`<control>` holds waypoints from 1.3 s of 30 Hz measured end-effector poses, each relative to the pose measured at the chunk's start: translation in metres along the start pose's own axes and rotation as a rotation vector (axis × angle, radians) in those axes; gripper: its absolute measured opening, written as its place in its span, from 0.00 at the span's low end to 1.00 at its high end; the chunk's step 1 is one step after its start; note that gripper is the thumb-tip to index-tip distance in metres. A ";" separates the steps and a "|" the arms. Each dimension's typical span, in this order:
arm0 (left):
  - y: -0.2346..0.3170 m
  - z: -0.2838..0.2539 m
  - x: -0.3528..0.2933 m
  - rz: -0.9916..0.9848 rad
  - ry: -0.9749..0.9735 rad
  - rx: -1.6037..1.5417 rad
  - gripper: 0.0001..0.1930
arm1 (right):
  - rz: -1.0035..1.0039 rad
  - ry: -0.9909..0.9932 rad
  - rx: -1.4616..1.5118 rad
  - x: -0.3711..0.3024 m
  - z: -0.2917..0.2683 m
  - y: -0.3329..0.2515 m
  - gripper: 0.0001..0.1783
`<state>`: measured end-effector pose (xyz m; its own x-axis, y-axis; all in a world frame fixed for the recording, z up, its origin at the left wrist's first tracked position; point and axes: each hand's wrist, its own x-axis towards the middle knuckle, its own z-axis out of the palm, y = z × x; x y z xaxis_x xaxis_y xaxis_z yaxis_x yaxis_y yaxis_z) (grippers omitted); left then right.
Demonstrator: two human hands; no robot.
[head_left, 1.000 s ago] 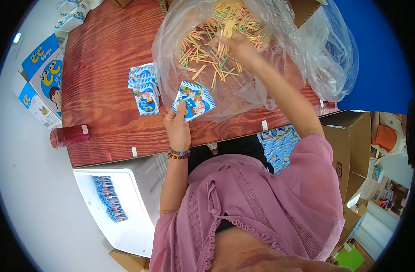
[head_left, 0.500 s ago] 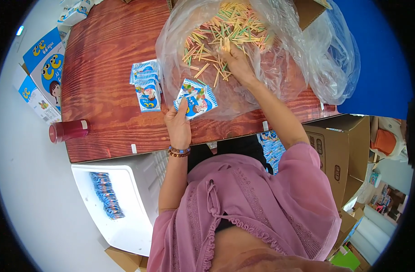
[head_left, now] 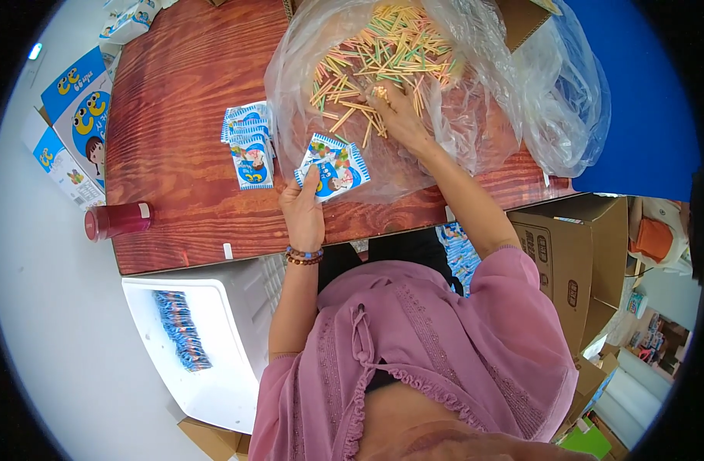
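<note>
My left hand [head_left: 304, 211] holds a small blue and white printed packet [head_left: 333, 169] flat on the red-brown wooden table [head_left: 175, 131], thumb on its lower corner. My right hand [head_left: 398, 115] reaches into a large clear plastic bag [head_left: 475, 123] and lies on a heap of thin coloured sticks [head_left: 383, 54], fingers curled among them. Whether it holds sticks I cannot tell for sure. A short stack of the same blue packets [head_left: 248, 146] lies left of my left hand.
A dark red bottle [head_left: 117, 220] lies at the table's left front corner. Blue and white cartons [head_left: 71, 123] stand left of the table. A white tub [head_left: 206, 338] with a row of blue packets stands below the table edge. Cardboard boxes [head_left: 567, 269] stand on the right.
My right hand has come down from the upper part of the stick heap toward its near edge. My left hand keeps the packet in place.
</note>
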<state>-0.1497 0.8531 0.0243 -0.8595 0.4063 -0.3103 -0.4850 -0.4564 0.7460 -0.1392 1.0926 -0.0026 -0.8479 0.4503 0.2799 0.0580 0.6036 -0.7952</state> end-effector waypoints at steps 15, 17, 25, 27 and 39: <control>-0.003 -0.002 0.000 0.007 0.011 0.024 0.09 | -0.022 0.158 0.163 0.002 -0.010 -0.007 0.11; -0.004 -0.003 0.000 0.004 0.001 0.018 0.09 | 0.043 0.165 0.302 0.006 -0.012 -0.001 0.11; 0.010 0.002 -0.001 0.021 0.008 -0.034 0.10 | 0.325 0.125 1.240 0.012 -0.034 -0.047 0.16; 0.012 0.011 -0.002 0.047 0.022 -0.067 0.10 | 0.262 0.157 1.291 0.010 -0.031 -0.066 0.16; 0.012 0.033 -0.003 0.099 0.046 -0.175 0.11 | 0.122 0.350 1.330 -0.024 0.016 -0.151 0.18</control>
<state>-0.1475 0.8722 0.0536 -0.9087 0.3183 -0.2702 -0.4154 -0.6242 0.6617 -0.1363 0.9799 0.1017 -0.6871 0.7142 0.1337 -0.5882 -0.4388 -0.6793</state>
